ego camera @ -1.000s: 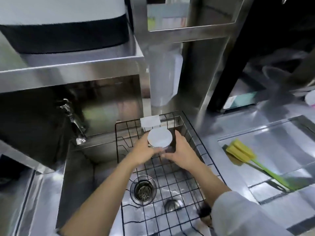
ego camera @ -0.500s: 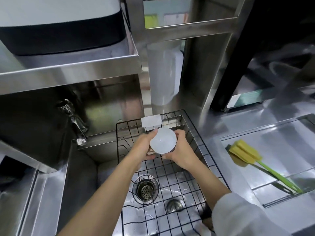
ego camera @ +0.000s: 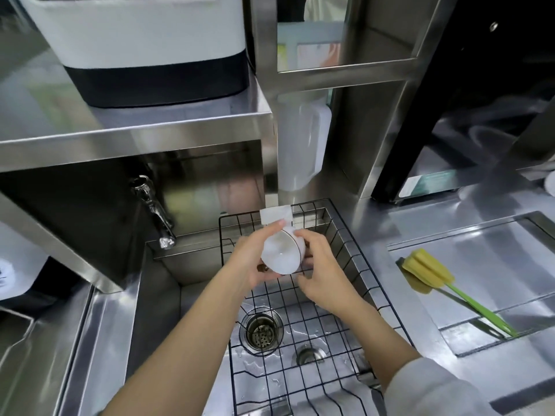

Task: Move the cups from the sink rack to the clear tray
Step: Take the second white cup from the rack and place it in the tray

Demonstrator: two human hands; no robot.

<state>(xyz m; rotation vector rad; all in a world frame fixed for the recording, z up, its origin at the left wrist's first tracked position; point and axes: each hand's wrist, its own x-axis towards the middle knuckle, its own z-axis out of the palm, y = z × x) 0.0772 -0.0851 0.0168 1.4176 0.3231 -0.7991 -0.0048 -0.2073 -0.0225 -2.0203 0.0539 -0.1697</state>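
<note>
One white cup (ego camera: 282,252) — tilted, mouth toward the camera, held above the black wire sink rack (ego camera: 339,298). Left hand (ego camera: 252,262) grips its side; right hand (ego camera: 322,276) cradles its base. Yellow sponge brush (ego camera: 428,274) — on the bench, well apart.

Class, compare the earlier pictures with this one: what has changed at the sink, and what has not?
The white cup was lifted and tipped, its opening now showing. Both the left hand and right hand keep hold. The wire rack and yellow sponge brush stayed put.

one cup (ego camera: 282,253), two hands (ego camera: 250,262), one brush (ego camera: 432,277)
</note>
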